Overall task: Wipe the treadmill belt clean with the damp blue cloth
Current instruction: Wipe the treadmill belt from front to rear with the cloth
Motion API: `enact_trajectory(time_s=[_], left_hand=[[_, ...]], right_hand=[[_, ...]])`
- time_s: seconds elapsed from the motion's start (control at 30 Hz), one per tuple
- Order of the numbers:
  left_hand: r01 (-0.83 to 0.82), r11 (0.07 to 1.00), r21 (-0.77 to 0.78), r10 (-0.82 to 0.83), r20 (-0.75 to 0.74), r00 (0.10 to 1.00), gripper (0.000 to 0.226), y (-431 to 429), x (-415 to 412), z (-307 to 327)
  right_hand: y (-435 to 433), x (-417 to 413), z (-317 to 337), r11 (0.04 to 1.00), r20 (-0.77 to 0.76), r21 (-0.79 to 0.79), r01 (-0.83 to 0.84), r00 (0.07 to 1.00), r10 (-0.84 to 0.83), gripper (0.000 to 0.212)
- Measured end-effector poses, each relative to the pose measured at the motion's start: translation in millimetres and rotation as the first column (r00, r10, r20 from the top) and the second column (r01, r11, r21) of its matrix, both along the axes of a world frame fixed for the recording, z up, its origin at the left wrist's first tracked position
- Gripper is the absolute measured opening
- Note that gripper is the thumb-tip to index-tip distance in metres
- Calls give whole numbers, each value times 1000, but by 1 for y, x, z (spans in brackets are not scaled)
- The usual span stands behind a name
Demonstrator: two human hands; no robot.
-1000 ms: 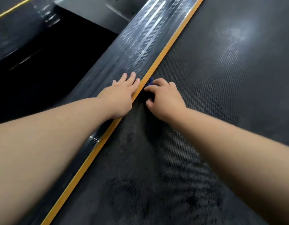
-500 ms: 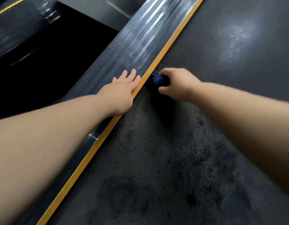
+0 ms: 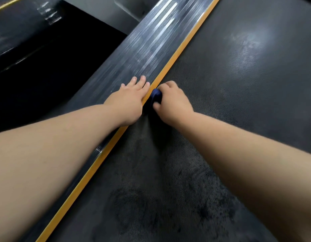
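While the right hand, clamped on the bunched blue cloth, slides back along the belt beside the yellow strip, the left hand stays spread flat on the rail; nearer smudges await wiping.

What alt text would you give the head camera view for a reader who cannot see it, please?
A person's right hand grips a bunched blue cloth against the textured treadmill belt, right beside its yellow edge strip. The left hand rests flat on the ribbed side rail across the strip; darker patches mottle the belt nearer the camera.
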State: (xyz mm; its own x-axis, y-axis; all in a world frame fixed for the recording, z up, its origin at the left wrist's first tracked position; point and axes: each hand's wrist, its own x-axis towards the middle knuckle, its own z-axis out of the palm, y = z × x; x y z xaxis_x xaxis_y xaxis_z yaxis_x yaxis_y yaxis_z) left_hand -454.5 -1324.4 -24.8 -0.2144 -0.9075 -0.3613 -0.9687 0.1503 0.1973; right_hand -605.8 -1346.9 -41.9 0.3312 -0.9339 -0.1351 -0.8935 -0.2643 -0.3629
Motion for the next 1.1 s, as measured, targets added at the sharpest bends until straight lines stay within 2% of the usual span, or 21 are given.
enact_trajectory(time_s=[0.07, 0.2, 0.27, 0.33, 0.37, 0.4, 0.53, 0.63, 0.77, 0.9, 1.0, 1.1], left_hand=[[23, 1000, -6, -23, 2, 1000, 60, 1, 1, 0], [-5, 1000, 10, 5, 0, 1000, 59, 5, 1, 5], [6, 1000, 0, -6, 1, 1000, 59, 8, 1, 6], [20, 1000, -8, -20, -2, 1000, 59, 11, 0, 6], [22, 1000, -10, -22, -6, 1000, 59, 12, 0, 6], [22, 1000, -14, -22, -9, 1000, 58, 13, 1, 6], [16, 999, -29, -16, -1, 1000, 56, 12, 2, 5], [17, 1000, -23, -17, 7, 1000, 56, 13, 0, 7], [1, 1000, -29, -1, 10, 1000, 58, 14, -1, 7], [-7, 1000, -22, 7, 14, 1000, 58, 12, -3, 11], [-3, 1000, -25, 3, 5, 1000, 57, 12, -2, 10], [-5, 999, -47, 5, 10, 1000, 57, 13, -2, 8]], right_hand=[[14, 6, 0, 1000, 12, 0, -29, 1000, 29, 38], [16, -12, 9, 940, -87, -24, -339, 938, 336, 39], [-7, -29, 9, 964, -137, -43, -261, 958, 253, 37], [-27, -42, 8, 998, -99, -53, 27, 995, -32, 33], [-28, -42, 8, 991, -68, -30, 132, 989, -134, 32], [-20, -37, 7, 988, -42, 2, 156, 987, -155, 31], [39, -13, 3, 992, 6, 43, -117, 993, 117, 40], [24, -24, 5, 998, -79, 4, -69, 994, 69, 44], [13, -35, 8, 999, 2, -39, 23, 1000, -23, 43], [47, -30, 1, 985, -51, -34, -167, 985, 166, 51], [60, -30, 0, 956, -85, -125, -264, 963, 255, 44], [40, -35, -1, 959, -94, -32, -283, 956, 279, 48]])
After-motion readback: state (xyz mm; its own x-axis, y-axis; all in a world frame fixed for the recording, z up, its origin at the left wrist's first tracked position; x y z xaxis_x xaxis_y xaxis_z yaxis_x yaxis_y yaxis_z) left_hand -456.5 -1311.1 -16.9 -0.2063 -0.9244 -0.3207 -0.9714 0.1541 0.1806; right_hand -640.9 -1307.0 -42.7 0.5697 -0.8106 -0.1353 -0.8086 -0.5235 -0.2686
